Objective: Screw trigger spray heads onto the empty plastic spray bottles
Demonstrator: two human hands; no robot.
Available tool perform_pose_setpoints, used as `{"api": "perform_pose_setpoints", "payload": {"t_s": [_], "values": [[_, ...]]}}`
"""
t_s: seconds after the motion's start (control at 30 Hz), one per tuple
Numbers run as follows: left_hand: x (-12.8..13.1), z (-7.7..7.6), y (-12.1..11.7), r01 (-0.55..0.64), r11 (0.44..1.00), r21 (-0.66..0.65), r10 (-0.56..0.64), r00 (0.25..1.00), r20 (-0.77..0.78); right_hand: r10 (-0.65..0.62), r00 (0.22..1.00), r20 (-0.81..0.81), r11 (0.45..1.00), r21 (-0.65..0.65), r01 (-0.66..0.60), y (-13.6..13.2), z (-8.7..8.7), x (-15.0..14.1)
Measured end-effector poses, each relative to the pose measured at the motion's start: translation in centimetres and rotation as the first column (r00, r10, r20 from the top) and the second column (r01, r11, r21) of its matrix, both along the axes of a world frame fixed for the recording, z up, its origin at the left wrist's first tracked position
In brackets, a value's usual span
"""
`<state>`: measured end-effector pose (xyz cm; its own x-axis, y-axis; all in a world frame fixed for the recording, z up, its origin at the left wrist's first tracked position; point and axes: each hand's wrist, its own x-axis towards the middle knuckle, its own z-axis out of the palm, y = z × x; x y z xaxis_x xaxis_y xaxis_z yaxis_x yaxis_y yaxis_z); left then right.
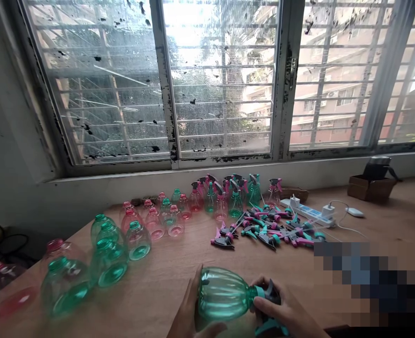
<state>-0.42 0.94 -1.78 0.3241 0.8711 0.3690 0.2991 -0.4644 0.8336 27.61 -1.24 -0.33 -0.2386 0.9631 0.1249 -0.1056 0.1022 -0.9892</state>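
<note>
"Where's your left hand (189,312)?"

"Low in front of me, cupped, its fingers stretched forward and its thumb (213,329) lying out to the right."

"And your right hand (282,306)?"

"Just across from it, my wrist (311,327) angled from the lower right, fingers curled in a grip, thumb pointing left. Both hands are bare."

held bottle (223,293): 1 | open bottles (139,248): 10+ | spray-topped bottles (234,205): 6+ | loose spray heads (269,240): heaped, uncountable | power strip (310,214): 1
</note>
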Motion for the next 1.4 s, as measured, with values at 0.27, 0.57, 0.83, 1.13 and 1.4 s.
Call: {"api": "perform_pose_setpoints", "payload": {"t_s": [0.27,0.57,0.83,1.13,1.4], "values": [[-0.2,-1.1,0.7,0.037,0.999,0.037,-0.037,0.999,-0.002,-0.003,1.0,-0.03,1.0,-0.009,0.002,-0.1,0.1,-0.1],[-0.2,-1.4,0.5,0.002,1.0,0.0,-0.002,0.998,-0.062,-0.022,0.999,-0.049,0.997,-0.08,0.018,-0.3,0.5,-0.4],[0.4,-0.8,0.1,-0.083,0.993,0.078,0.092,0.987,-0.13,-0.001,1.0,-0.003,1.0,-0.023,0.001,-0.2,0.3,-0.3],[-0.3,-0.8,0.3,-0.022,0.998,0.065,0.03,0.993,-0.118,-0.003,0.999,-0.037,1.0,-0.015,0.002,-0.1,0.2,-0.4],[0.3,-0.3,0.1,-0.019,0.998,0.061,0.023,0.997,-0.071,-0.02,0.999,-0.043,0.999,-0.035,0.019,-0.1,0.3,-0.4]]}}
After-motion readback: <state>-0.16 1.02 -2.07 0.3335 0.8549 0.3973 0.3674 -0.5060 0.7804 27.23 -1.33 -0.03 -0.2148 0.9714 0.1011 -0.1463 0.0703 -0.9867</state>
